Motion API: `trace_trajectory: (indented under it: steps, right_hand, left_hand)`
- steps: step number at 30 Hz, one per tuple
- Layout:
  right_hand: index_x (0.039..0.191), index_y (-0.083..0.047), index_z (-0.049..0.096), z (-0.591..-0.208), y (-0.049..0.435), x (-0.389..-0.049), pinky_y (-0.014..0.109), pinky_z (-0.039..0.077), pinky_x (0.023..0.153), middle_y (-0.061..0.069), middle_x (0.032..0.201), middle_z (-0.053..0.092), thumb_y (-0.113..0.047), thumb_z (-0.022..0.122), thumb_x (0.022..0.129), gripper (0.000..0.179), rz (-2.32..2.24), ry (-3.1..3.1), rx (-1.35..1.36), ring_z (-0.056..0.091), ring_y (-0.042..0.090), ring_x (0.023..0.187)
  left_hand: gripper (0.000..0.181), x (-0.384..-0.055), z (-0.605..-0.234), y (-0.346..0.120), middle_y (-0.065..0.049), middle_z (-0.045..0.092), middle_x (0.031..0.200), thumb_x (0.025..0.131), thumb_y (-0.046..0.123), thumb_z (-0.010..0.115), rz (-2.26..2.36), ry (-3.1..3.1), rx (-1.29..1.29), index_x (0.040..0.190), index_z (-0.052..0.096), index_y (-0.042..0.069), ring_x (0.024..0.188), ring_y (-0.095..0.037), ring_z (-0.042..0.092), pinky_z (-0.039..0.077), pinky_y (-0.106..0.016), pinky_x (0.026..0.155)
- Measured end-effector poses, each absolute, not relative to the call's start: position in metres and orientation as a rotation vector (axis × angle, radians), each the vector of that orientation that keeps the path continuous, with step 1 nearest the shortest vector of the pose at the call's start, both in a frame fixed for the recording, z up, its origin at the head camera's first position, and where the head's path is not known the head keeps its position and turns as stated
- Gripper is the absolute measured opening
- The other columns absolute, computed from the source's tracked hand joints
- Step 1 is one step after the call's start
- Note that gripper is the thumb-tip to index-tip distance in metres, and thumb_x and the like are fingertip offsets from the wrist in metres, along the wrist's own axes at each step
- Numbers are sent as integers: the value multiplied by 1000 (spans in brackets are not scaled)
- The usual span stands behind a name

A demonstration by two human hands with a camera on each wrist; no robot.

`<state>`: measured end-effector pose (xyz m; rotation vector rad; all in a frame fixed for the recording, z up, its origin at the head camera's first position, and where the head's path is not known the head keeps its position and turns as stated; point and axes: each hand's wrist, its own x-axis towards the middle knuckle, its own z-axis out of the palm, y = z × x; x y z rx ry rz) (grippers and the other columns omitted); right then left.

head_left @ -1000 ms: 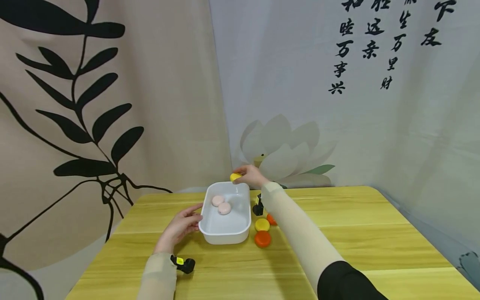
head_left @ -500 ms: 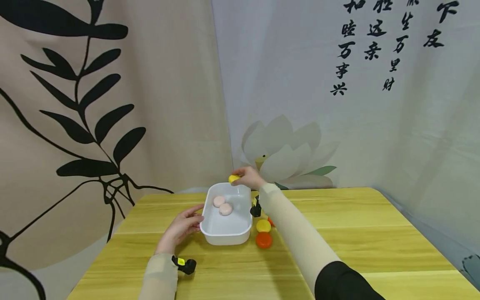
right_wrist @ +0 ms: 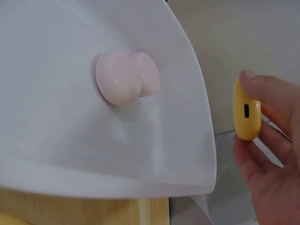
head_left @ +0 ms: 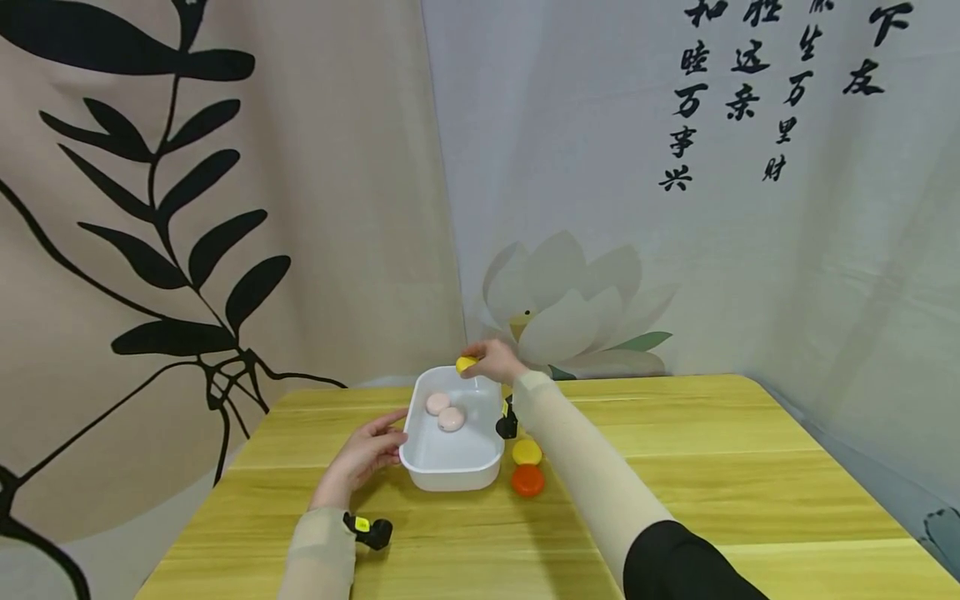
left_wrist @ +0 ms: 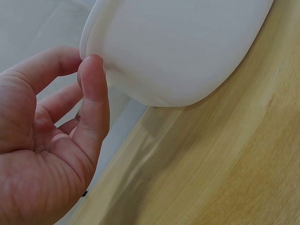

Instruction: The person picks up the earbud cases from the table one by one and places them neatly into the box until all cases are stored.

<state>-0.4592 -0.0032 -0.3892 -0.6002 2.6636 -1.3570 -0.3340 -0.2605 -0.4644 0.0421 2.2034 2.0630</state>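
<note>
A white rectangular tub [head_left: 451, 479] stands on the wooden table, with two pale pink round pieces [right_wrist: 117, 79] side by side inside it. My left hand [head_left: 363, 458] pinches the tub's left rim between thumb and forefinger, as the left wrist view shows. Beyond the tub's far end, my right hand [head_left: 495, 361] holds a yellow rounded disc [right_wrist: 244, 127] between thumb and fingers. That disc has a small black slot in its edge. In the right wrist view the disc is just outside the tub wall, apart from it.
Right of the tub, another yellow disc [head_left: 527, 452] lies close behind an orange disc [head_left: 528, 480]. My right forearm [head_left: 592, 462] reaches over the table beside them. A patterned cloth [head_left: 360, 208] hangs behind the table's [head_left: 750, 467] far edge.
My right hand has shifted slightly left and down with the yellow disc. A second orange disc, seen earlier beside the right sleeve, is now hidden. My left hand stays on the rim.
</note>
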Motion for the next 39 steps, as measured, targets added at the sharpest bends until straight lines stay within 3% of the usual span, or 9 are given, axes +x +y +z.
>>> trace_trajectory:
  steps: [39]
  right_hand:
    - [121, -3, 65, -409, -26, -455, 36, 48, 95, 11, 121, 63, -8, 79, 80, 43, -1351, 2641, -431, 59, 25, 106]
  left_hand:
    - [52, -332, -464, -260, -24, 56, 110, 94, 4, 59, 2060, 2223, 64, 144, 44, 4, 77, -21, 59, 54, -27, 68]
